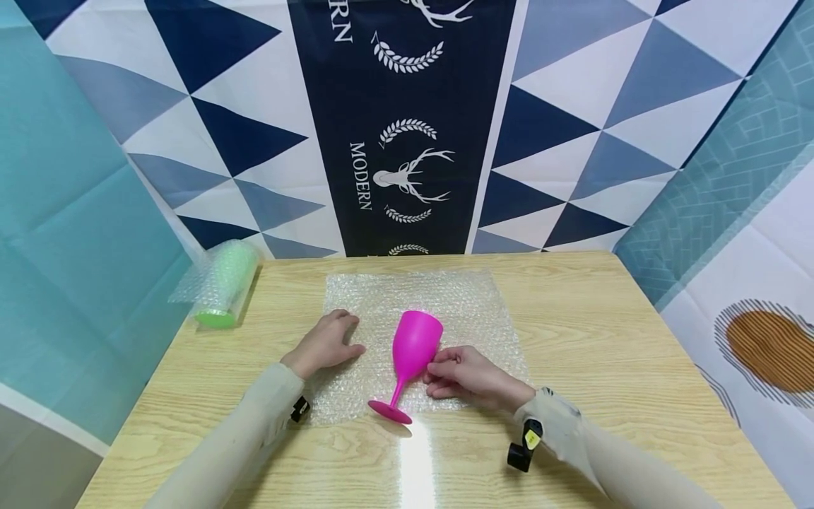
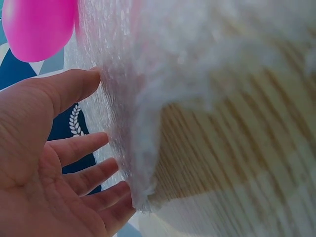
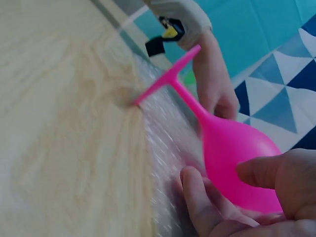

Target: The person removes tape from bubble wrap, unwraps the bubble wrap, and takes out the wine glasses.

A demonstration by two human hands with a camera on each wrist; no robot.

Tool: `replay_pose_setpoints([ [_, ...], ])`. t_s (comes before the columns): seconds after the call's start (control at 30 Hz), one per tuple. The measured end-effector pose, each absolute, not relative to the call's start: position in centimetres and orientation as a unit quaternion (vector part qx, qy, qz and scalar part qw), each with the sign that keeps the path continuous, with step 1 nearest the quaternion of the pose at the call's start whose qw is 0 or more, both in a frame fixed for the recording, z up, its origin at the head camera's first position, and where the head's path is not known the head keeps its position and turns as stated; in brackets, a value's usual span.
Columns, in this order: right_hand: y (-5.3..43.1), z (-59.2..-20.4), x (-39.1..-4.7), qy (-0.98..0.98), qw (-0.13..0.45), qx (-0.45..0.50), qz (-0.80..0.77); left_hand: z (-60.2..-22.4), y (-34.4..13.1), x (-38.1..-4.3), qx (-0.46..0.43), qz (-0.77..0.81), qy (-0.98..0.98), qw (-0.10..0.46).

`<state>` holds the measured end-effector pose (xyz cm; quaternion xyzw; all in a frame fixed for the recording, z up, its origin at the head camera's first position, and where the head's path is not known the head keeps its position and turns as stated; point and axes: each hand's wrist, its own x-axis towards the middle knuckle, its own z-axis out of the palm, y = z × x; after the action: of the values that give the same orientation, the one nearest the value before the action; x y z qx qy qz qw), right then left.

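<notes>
Touching bubble wrap (image 1: 375, 322), left hand (image 1: 326, 344) splays; right hand (image 1: 469, 375) grips goblet (image 1: 415, 346).

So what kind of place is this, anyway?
Perhaps a small, makeshift tabletop workspace: a wooden table with what look like creased printed hangings around it, and a sheet of bubble wrap spread on top. Beyond that, I can't tell.

On the table (image 1: 572, 297), a sheet of bubble wrap (image 1: 473, 318); over it, a goblet (image 1: 413, 353), bowl (image 1: 417, 332) toward the back, foot (image 1: 389, 411) at the sheet's near edge; against the bowl's right side, the right hand (image 1: 470, 375); at the sheet's left edge, the left hand (image 1: 326, 345); far left, a bubble-wrapped bundle (image 1: 232, 279); behind, a fabric backdrop (image 1: 407, 233)
</notes>
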<state>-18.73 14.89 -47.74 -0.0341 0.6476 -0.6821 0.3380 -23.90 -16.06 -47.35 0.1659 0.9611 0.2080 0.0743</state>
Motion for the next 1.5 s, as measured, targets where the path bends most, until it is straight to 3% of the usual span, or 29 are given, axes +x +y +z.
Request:
replay_pose_setpoints([
  [0.27, 13.1, -48.1, -18.0, 0.584, 0.41, -0.025, -0.7, -47.5, -16.1, -24.0, 0.158, 0.203, 0.963, 0.078],
  [0.53, 11.5, -48.2, -17.6, 0.528, 0.445, -0.008, -0.723, -47.4, -16.1, -23.9, 0.156, 0.205, 0.963, 0.074],
  [0.97, 9.6, -48.7, -17.0, 0.506, 0.414, 0.05, -0.755, -47.5, -16.1, -23.8, 0.163, 0.204, 0.963, 0.065],
  [1.5, 9.9, -47.2, -17.1, 0.584, 0.356, -0.003, -0.729, -47.2, -16.1, -24.0, 0.176, 0.195, 0.962, 0.075],
])
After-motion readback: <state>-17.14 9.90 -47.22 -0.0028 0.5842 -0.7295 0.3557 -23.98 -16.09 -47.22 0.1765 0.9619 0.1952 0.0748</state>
